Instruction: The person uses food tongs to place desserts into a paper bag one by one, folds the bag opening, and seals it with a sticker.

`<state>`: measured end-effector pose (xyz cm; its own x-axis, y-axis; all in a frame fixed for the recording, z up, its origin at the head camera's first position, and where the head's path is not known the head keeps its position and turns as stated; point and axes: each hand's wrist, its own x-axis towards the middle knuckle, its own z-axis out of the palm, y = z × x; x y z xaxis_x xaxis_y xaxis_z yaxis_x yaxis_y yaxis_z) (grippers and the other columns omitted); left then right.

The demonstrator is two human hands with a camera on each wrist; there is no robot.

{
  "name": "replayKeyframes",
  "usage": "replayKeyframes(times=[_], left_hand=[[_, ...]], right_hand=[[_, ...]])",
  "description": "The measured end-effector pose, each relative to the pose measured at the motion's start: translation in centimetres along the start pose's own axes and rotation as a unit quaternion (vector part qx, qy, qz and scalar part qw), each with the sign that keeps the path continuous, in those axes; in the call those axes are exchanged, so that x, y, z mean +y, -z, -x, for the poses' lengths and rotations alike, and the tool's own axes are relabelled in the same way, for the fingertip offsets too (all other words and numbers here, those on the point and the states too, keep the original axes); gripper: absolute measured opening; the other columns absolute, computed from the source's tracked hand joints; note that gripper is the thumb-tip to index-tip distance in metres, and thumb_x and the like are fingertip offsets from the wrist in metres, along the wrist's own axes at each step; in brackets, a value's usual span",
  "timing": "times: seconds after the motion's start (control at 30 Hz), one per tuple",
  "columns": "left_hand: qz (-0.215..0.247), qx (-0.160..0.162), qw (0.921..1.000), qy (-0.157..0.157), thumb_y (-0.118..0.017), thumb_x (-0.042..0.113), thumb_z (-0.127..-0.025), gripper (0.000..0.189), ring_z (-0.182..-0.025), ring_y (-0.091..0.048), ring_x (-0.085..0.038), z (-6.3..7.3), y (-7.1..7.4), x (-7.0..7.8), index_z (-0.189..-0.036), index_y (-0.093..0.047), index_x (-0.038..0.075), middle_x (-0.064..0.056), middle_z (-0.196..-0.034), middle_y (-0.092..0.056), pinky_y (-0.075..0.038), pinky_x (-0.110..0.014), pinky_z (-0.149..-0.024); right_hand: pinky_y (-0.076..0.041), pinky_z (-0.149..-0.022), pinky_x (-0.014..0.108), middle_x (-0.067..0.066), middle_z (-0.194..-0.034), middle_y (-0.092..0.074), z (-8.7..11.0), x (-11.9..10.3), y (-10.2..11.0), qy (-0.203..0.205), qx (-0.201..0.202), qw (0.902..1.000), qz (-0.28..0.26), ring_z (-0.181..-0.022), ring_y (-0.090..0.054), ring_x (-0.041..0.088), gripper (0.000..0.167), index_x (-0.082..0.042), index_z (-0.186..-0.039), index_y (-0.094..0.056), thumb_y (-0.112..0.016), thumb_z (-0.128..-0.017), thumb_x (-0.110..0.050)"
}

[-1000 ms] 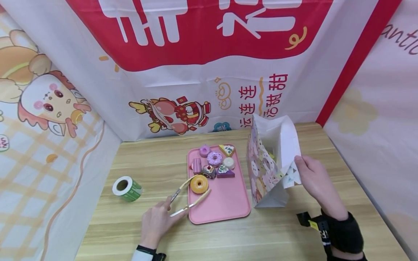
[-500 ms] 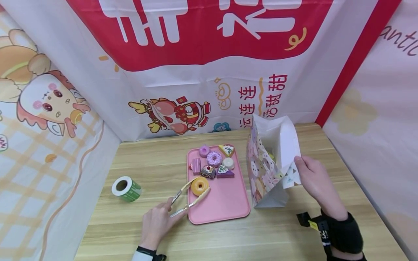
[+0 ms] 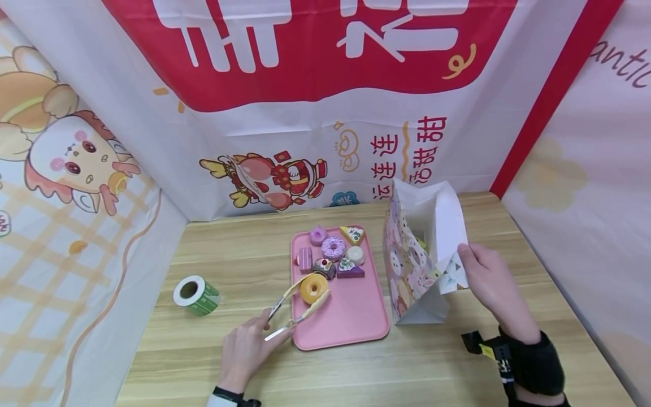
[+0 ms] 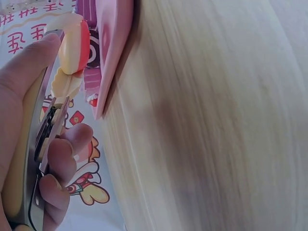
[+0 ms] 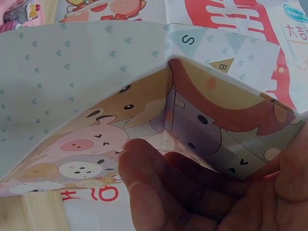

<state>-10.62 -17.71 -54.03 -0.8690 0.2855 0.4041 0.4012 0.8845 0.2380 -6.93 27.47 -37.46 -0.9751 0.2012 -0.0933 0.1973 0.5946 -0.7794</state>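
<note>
Left hand holds tongs, arms either side of the yellow donut at the left of the pink tray; can't tell if lifted. Toy pastries fill the tray's far half. Right hand grips the right rim of the open paper bag, right of the tray on the bench.
</note>
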Motion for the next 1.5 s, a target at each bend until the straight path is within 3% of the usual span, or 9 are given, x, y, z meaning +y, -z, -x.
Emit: replayKeyframes(times=[0.7,1.5], left_hand=[[-0.001,0.036,0.9991,-0.022,-0.083,0.062,-0.065,0.072,-0.043,-0.036,0.002,-0.6,1.2,1.2,-0.117,-0.072,0.012,0.003,-0.07,-0.068,-0.026,-0.017,-0.037],[0.015,0.07,0.9966,-0.04,-0.08,0.062,-0.069,0.062,-0.044,-0.031,0.005,-1.9,2.5,3.0,-0.109,-0.073,0.016,0.007,-0.074,-0.068,-0.023,-0.017,-0.038]], right_hand=[[-0.044,-0.068,0.037,0.021,-0.108,-0.061,0.2,-0.3,0.0,-0.002,-0.002,1.0,0.001,-0.09,-0.055,0.031,0.063,0.008,-0.137,-0.048,-0.023,-0.108,-0.042],[-0.047,-0.067,0.037,0.022,-0.109,-0.062,0.4,-0.4,-0.1,0.0,-0.004,1.0,-0.009,-0.086,-0.058,0.03,0.064,0.009,-0.138,-0.047,-0.025,-0.107,-0.043]])
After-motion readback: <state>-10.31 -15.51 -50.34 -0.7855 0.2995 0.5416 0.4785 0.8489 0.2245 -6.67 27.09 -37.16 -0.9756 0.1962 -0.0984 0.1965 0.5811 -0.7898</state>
